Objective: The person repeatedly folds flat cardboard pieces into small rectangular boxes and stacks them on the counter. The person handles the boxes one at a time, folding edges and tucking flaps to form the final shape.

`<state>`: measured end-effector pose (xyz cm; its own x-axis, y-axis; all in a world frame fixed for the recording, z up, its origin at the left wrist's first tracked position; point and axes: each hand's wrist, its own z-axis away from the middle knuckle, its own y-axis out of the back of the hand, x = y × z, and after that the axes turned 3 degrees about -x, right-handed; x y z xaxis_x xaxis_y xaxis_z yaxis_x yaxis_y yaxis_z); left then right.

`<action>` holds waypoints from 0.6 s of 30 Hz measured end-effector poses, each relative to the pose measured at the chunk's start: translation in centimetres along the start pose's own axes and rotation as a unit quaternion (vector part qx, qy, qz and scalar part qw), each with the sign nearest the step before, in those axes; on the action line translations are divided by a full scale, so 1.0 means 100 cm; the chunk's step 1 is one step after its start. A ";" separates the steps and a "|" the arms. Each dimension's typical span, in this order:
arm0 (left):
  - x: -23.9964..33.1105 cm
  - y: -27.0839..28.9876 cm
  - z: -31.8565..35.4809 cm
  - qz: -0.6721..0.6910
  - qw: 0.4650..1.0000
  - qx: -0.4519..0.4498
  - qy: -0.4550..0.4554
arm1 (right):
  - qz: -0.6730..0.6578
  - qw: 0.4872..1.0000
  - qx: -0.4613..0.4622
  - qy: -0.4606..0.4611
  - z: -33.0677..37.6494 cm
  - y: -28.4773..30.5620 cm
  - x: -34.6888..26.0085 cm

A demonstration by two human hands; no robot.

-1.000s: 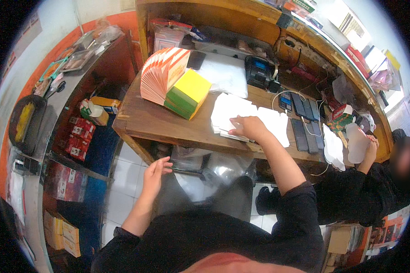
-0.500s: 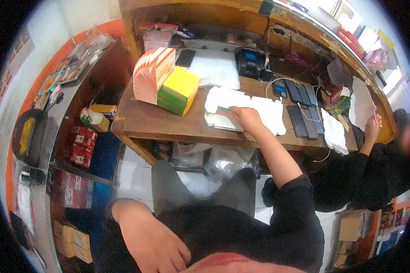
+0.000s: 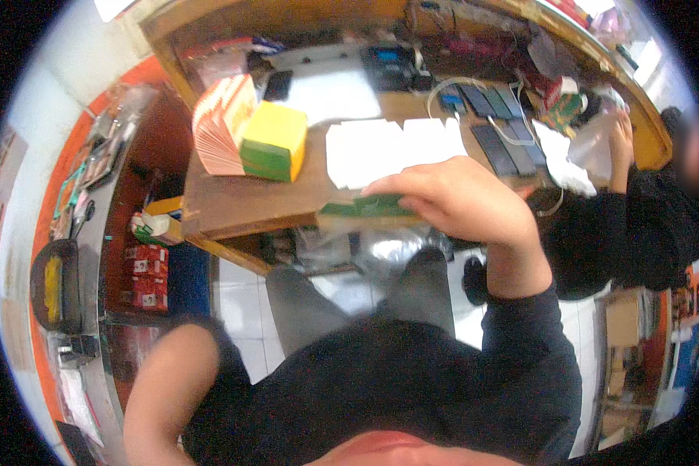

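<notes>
My right hand [image 3: 466, 198] is above the front edge of the wooden desk [image 3: 229, 206]. Its fingers and thumb close on a flat green piece of card [image 3: 377, 205], blurred by motion. Just beyond it lie white flattened carton blanks [image 3: 365, 151], plain side up. To their left stands a yellow-and-green stack of folded cartons [image 3: 276, 136], against a fanned orange-and-white stack [image 3: 224, 120]. Of my left arm only the forearm [image 3: 175, 380] shows at lower left; the hand itself is out of the picture.
Several phones [image 3: 505, 144] with white cables lie right of the blanks. A co-worker's hand [image 3: 620, 144] is by a pale sheet at the far right. A black device [image 3: 392, 68] stands at the back. A shelf with a dark tray [image 3: 54, 283] runs along the left.
My right hand has lifted the green card off the white blanks and drawn it nearer. My left hand has gone out of view at the bottom. The camera view has shifted.
</notes>
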<state>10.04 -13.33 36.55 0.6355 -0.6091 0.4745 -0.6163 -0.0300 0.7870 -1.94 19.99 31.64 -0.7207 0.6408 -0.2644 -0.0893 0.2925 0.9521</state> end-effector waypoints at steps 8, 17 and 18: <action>-0.019 0.007 0.002 -0.011 0.999 -0.039 -0.026 | -0.132 0.976 -0.144 0.097 0.027 -0.045 -0.009; -0.013 0.004 -0.001 -0.027 0.999 -0.045 0.004 | -0.163 0.965 -0.201 0.033 0.031 -0.069 0.020; -0.011 0.002 -0.001 -0.029 0.999 -0.041 0.014 | -0.168 0.964 -0.199 0.044 0.028 -0.072 0.020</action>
<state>9.31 -12.57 36.23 0.6820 -0.5859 0.4378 -0.5389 0.0021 0.8424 -0.81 21.10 23.87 -0.6591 0.4889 -0.5715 -0.5730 0.1657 0.8026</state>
